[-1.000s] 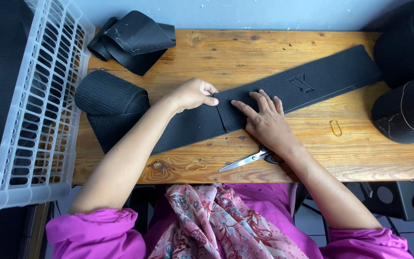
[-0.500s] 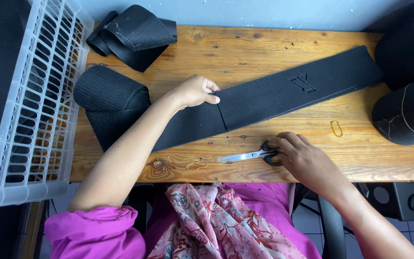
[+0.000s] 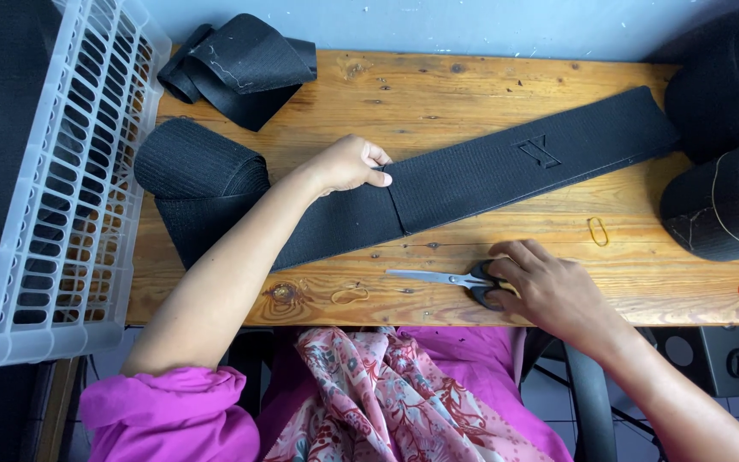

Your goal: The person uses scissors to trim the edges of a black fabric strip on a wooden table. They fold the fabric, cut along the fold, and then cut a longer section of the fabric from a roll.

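Scissors (image 3: 455,279) under right hand (image 3: 549,291); left hand (image 3: 348,164) pins black band (image 3: 472,175).

black elastic band (image 3: 489,175) flat, scissors (image 3: 446,278) closed

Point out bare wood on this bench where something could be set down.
Largest free patch: the table between the folded black pieces, the back edge and the black band. A narrower strip lies between band and front edge, holding scissors, rubber bands and the right hand. Crowded: right-end rolls, left roll.

Scissors (image 3: 464,279) handles hidden under the right hand (image 3: 549,291) — rolls (image 3: 733,201) cut off.
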